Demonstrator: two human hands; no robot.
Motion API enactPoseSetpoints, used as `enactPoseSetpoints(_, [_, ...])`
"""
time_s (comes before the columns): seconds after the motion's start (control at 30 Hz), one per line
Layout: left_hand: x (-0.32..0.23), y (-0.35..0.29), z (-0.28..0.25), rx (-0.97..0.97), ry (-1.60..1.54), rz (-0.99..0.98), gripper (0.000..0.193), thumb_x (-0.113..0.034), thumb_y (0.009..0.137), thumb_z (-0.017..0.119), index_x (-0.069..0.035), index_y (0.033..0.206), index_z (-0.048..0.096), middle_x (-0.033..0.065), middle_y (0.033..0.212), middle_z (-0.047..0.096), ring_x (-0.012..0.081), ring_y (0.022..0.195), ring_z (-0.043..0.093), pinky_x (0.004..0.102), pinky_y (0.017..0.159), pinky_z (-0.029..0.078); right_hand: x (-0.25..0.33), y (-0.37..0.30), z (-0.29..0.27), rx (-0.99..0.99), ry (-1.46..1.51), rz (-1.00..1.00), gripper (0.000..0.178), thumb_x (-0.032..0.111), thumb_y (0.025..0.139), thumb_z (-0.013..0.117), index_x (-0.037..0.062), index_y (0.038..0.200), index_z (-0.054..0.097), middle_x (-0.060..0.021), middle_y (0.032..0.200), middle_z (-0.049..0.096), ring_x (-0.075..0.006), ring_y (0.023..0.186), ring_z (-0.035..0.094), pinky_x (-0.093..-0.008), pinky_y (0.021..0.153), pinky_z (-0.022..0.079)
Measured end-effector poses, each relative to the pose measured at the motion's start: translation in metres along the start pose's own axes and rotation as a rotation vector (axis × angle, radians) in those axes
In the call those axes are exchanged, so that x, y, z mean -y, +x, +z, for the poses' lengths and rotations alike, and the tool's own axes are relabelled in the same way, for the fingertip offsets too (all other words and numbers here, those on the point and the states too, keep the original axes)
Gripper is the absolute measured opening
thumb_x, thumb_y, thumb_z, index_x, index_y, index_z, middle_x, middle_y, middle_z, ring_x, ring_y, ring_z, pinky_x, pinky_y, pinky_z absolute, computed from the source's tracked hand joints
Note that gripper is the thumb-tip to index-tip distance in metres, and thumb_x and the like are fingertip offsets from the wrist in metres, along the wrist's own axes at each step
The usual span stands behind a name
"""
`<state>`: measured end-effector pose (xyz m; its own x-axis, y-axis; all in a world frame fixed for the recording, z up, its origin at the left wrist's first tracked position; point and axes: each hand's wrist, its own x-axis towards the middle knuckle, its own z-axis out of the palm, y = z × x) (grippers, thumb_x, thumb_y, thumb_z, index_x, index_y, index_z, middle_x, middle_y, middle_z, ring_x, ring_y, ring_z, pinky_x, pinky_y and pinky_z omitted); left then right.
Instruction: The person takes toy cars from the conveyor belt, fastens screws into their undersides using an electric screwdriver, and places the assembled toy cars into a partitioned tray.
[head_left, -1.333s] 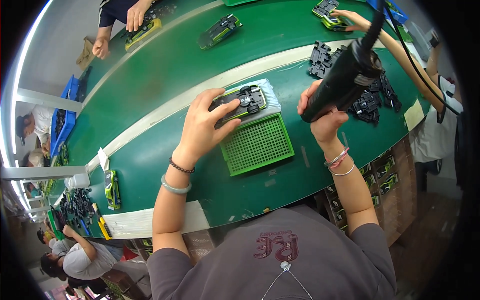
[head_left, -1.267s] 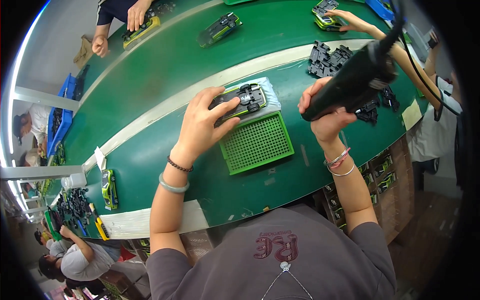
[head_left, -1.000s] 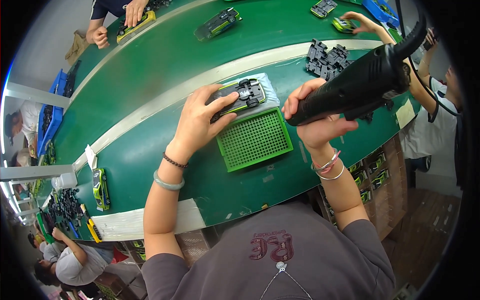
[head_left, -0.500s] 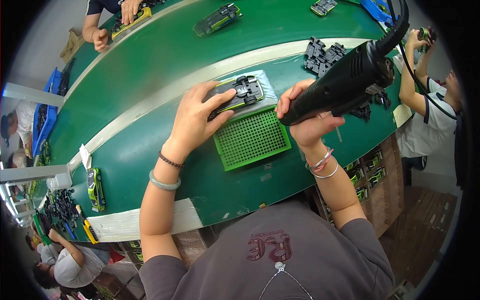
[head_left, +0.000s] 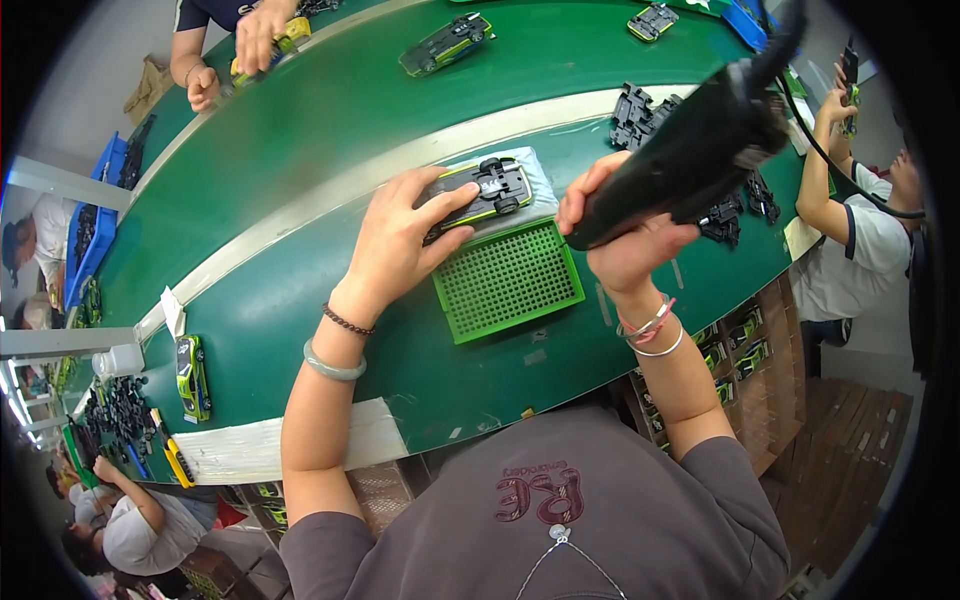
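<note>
My left hand [head_left: 405, 220] grips a toy car [head_left: 503, 187] from its left end, thumb and forefinger pressed on it. The car lies wheels up, its black underside showing and a yellow-green edge along its body. Under it is a pale blue cloth pad [head_left: 540, 178]. My right hand [head_left: 625, 235] is wrapped round the lower end of a black electric screwdriver [head_left: 685, 150], held tilted above the bench with its cable running up to the top right. The screwdriver's tip is hidden behind my hand. Just below the car sits a green perforated basket [head_left: 508, 280].
Black chassis parts [head_left: 632, 115] are heaped right of the pad, partly behind the screwdriver. Another toy car [head_left: 192, 378] stands at the left by a yellow cutter [head_left: 178, 462]. An upturned car [head_left: 447, 44] lies on the far green belt. Co-workers sit around the bench.
My right hand and the screwdriver have shifted slightly; the tool is blurred. My left hand and the car stay nearly in place. Across the belt, a co-worker's hands have moved on a yellow holder.
</note>
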<state>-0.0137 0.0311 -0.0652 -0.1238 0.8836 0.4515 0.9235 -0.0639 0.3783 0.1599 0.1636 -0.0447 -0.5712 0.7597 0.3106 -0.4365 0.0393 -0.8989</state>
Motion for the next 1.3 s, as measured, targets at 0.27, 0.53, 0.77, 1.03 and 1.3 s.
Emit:
enactPoseSetpoints(0.27, [0.001,0.000,0.000,-0.026,0.007,0.013,0.040,-0.020,0.072,0.070,-0.019,0.110,0.059,0.0139,0.110,0.053,0.0325,0.100,0.051,0.0412,0.086,0.042,0.021,0.051,0.030,0.127,0.007,-0.165,0.101,0.093,0.053,0.019,0.0009,0.084,0.046,-0.0104,0.058,0.051,-0.0187,0.049,0.051,-0.0294,0.048,0.044])
enactPoseSetpoints(0.53, [-0.002,0.000,-0.002,0.000,-0.004,0.013,0.041,-0.018,0.071,0.070,-0.014,0.110,0.059,0.0139,0.113,0.053,0.0334,0.103,0.050,0.0415,0.089,0.041,-0.010,0.062,0.031,0.150,-0.065,-0.157,0.095,0.091,0.057,0.023,0.0026,0.083,0.047,-0.0083,0.058,0.051,-0.0176,0.052,0.052,-0.0267,0.049,0.042])
enactPoseSetpoints(0.77, [-0.001,0.001,-0.001,-0.028,0.012,0.021,0.039,-0.020,0.071,0.070,-0.018,0.109,0.060,0.0116,0.109,0.054,0.0308,0.101,0.051,0.0410,0.087,0.042,-0.021,0.062,0.033,0.168,-0.083,-0.095,0.090,0.089,0.060,0.032,0.0028,0.082,0.048,-0.0052,0.061,0.048,-0.0159,0.053,0.051,-0.0259,0.048,0.042])
enactPoseSetpoints(1.03, [0.001,-0.001,-0.001,-0.031,0.004,0.025,0.038,-0.021,0.072,0.069,-0.017,0.109,0.060,0.0120,0.110,0.054,0.0317,0.102,0.051,0.0416,0.087,0.041,-0.021,0.070,0.042,0.151,-0.012,-0.160,0.072,0.070,0.079,0.040,-0.0003,0.069,0.051,-0.0048,0.050,0.050,-0.0094,0.042,0.049,-0.0209,0.039,0.038])
enactPoseSetpoints(1.3, [-0.001,0.000,-0.001,-0.022,-0.006,0.033,0.039,-0.020,0.072,0.069,-0.017,0.110,0.060,0.0126,0.109,0.054,0.0321,0.102,0.051,0.0414,0.087,0.041,-0.022,0.068,0.042,0.192,-0.032,-0.174,0.071,0.069,0.079,0.041,-0.0007,0.072,0.051,-0.0043,0.053,0.051,-0.0088,0.044,0.050,-0.0209,0.040,0.040])
